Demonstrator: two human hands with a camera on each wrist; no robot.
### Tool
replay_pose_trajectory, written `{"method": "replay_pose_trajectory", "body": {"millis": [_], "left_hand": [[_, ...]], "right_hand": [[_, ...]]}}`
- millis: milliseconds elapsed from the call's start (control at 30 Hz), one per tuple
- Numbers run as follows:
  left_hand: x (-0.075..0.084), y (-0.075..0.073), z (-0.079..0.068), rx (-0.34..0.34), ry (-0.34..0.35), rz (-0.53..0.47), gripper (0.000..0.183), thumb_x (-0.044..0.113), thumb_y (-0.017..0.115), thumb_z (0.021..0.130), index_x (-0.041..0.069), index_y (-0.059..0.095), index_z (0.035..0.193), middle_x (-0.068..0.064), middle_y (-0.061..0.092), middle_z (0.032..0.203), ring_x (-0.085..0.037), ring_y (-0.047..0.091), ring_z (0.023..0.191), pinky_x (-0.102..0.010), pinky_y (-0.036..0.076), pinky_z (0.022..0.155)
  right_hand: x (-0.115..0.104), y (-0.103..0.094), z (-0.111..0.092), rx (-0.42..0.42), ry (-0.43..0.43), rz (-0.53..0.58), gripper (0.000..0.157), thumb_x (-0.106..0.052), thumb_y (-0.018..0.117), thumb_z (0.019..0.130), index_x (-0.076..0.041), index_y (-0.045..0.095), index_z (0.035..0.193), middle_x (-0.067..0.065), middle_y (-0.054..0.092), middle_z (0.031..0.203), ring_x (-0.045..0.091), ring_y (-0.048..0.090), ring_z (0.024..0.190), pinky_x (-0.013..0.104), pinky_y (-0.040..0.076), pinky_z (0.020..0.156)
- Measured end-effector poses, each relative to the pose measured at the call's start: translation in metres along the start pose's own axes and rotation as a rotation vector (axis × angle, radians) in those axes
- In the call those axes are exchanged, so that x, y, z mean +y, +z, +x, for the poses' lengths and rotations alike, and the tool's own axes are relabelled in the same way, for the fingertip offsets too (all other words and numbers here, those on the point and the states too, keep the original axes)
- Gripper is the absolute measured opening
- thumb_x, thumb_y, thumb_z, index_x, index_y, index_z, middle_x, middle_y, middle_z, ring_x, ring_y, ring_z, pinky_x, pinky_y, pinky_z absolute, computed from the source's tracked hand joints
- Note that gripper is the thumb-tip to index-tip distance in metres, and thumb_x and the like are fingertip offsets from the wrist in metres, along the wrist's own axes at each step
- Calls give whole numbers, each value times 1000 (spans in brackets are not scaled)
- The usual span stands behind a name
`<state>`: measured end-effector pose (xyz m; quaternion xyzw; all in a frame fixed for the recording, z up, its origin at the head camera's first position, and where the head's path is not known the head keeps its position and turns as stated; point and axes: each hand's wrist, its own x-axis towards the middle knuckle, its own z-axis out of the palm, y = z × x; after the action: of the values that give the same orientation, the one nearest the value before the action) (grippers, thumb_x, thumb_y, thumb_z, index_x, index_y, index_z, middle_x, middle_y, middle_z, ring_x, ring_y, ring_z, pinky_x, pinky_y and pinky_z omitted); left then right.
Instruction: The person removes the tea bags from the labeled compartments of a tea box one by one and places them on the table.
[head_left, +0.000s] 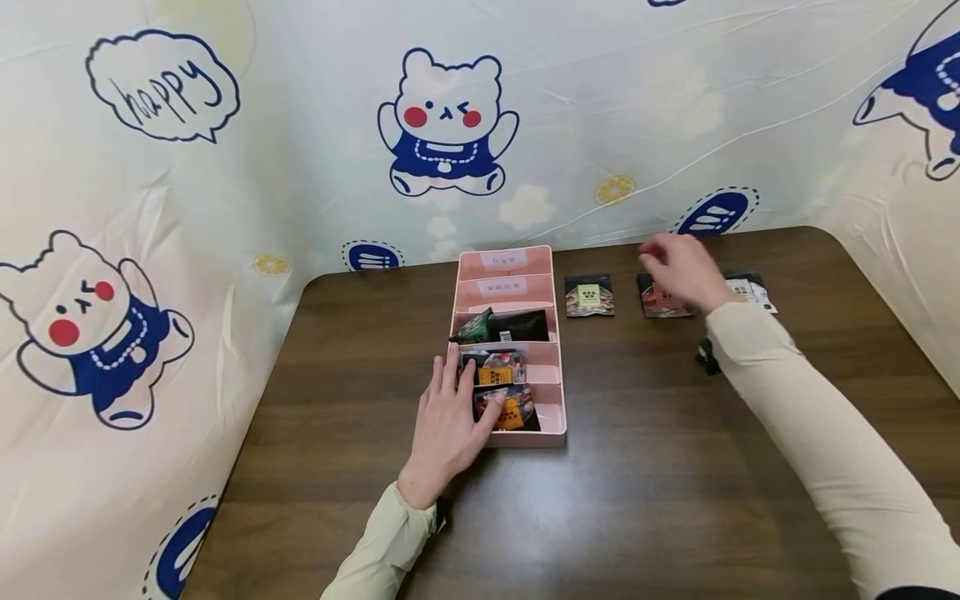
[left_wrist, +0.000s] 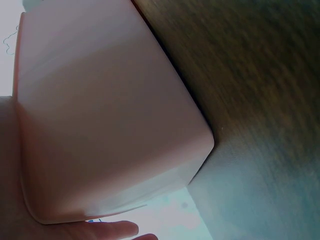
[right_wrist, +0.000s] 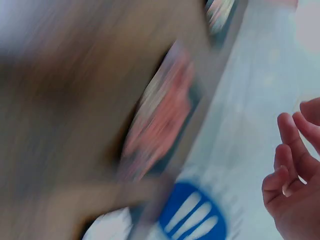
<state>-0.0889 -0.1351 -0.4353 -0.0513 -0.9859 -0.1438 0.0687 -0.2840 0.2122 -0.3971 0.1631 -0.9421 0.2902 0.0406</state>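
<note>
My left hand point(head_left: 450, 421) rests over the left rim of a pink divided box point(head_left: 551, 442), its fingers spread across the two front compartments. In those compartments lie dark sachets with orange labels, one at the front point(head_left: 517, 410) and one behind point(head_left: 495, 375). A dark green packet point(head_left: 517, 327) leans in the middle compartment. My right hand point(head_left: 686, 271) hovers over a red-labelled sachet point(head_left: 660, 302), partly covering it. In the right wrist view its fingers point(right_wrist: 289, 132) bend loosely with nothing between them.
A sachet with a pale green label point(head_left: 588, 297) lies just right of the box. White-labelled sachets point(head_left: 752, 292) lie at the back right, partly behind the right arm. A small dark packet point(head_left: 707, 357) shows beside the sleeve. A printed curtain point(head_left: 577, 108) hangs behind the wooden table point(head_left: 637, 492).
</note>
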Motion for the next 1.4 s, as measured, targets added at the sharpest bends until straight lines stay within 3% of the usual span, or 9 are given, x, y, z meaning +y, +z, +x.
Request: {"method": "replay_pose_trajectory", "body": {"millis": [267,400,600,833,1100,1400], "left_hand": [[-2,1,0,-2,-1,-1,75,66,28,84,12,40,135,-2,7,152,-31,14,137,-55,31,98],[-1,0,0,-2,-4,2,75,66,28,84,12,40,135,-2,8,152,-30,14,137,-54,31,98],[0,0,1,11,2,2,73,64,31,85,11,41,135,-3,9,152,-32,16,136,-55,32,97],[0,-1,-1,10,3,9,74,64,30,85,11,41,135,-4,9,152,-32,17,136,-55,32,97],[0,-2,1,12,10,19,72,63,32,85,11,42,134,-4,10,152,-33,17,136,-54,33,97],[0,-2,1,11,8,22,73,64,30,85,11,42,134,-4,10,152,-33,17,136,-54,33,97]], "right_hand": [[-84,45,16,-116,-267,41,21,-17,58,85,-8,61,104,5,63,96,19,52,91,37,41,84],[-120,65,16,-148,-367,-4,24,-21,59,85,-11,61,106,2,61,99,17,47,95,34,39,86],[-155,87,13,-204,-423,-88,32,-28,57,87,-14,58,115,3,54,118,20,43,110,37,37,95],[-168,104,14,-229,-440,-190,43,-30,55,88,-13,47,127,6,46,130,22,39,112,40,34,98],[-170,109,15,-218,-435,-199,31,-29,55,88,-14,53,116,5,49,121,22,41,112,39,33,99],[-170,114,16,-230,-440,-214,27,-31,53,89,-15,57,111,4,50,109,19,43,97,36,38,88]]}}
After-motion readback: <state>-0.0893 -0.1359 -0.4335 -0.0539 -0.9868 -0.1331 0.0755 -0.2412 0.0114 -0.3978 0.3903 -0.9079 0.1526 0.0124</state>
